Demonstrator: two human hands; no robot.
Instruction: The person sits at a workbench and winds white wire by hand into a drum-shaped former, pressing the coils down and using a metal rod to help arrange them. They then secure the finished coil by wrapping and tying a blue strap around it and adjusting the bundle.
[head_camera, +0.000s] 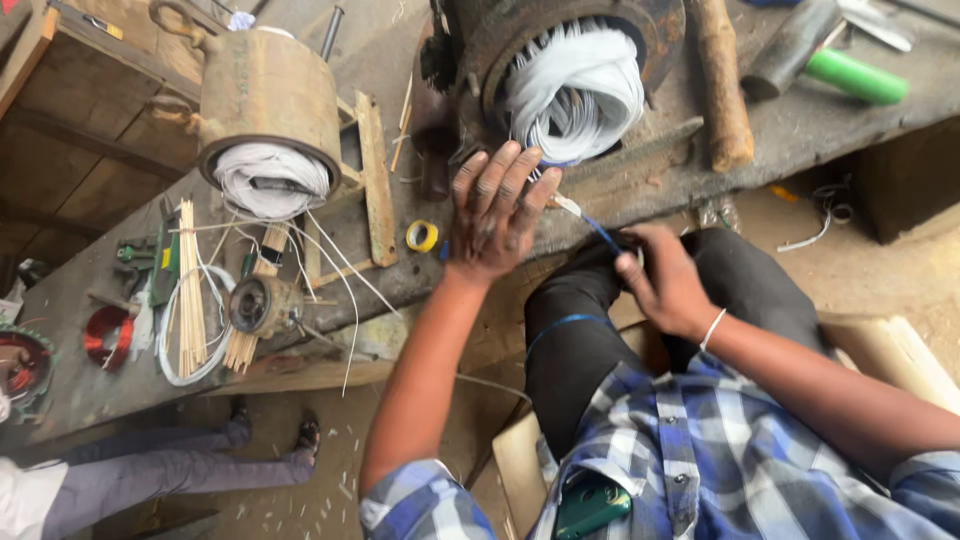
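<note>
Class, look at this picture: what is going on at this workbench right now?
A seated person in a blue checked shirt works at a rusty round motor housing packed with white sleeved windings. The left hand is spread open against the bench edge just below the windings, fingers by a white-sleeved lead. The right hand pinches a thin blue wire running from that lead. A second wound housing and a yellow tape roll lie nearby.

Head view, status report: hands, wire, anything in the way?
Left hand spread against motor housing. Right hand pinching blue wire. White sleeved leads bunched in the bore.
</note>
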